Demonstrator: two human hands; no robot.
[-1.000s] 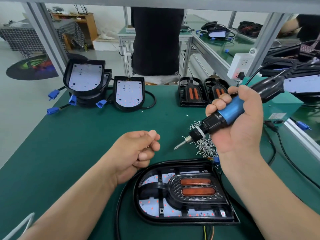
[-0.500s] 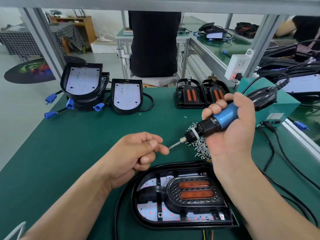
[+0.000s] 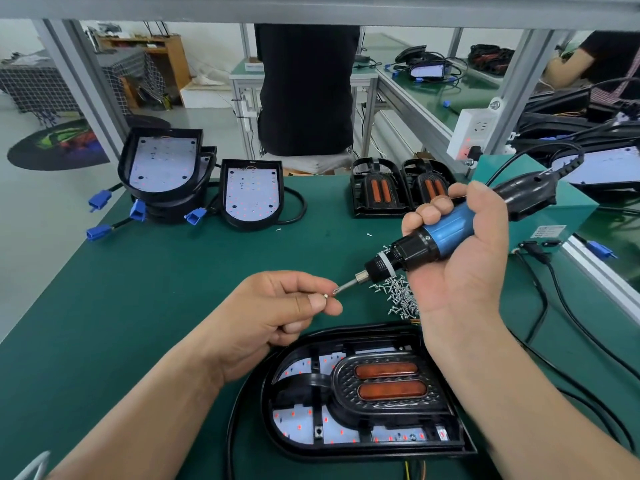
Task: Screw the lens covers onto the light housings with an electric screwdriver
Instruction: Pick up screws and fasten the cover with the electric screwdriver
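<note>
My left grip (image 3: 277, 315) pinches a screw (image 3: 326, 296) at the bit of the electric screwdriver (image 3: 445, 234) held in my right grip (image 3: 464, 282).

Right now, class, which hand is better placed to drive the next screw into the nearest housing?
Right. The right hand grips the blue-and-black electric screwdriver, bit tip beside the small silver screw pinched by fingers of the left hand, by the black light housing.

Single head-worn wide-angle view, facing forward and down onto the bench (image 3: 138, 306).
Close range: the fingers (image 3: 301, 281) sit near frame centre; other workstations (image 3: 433, 95) lie well beyond them, along the frame's top edge.
</note>
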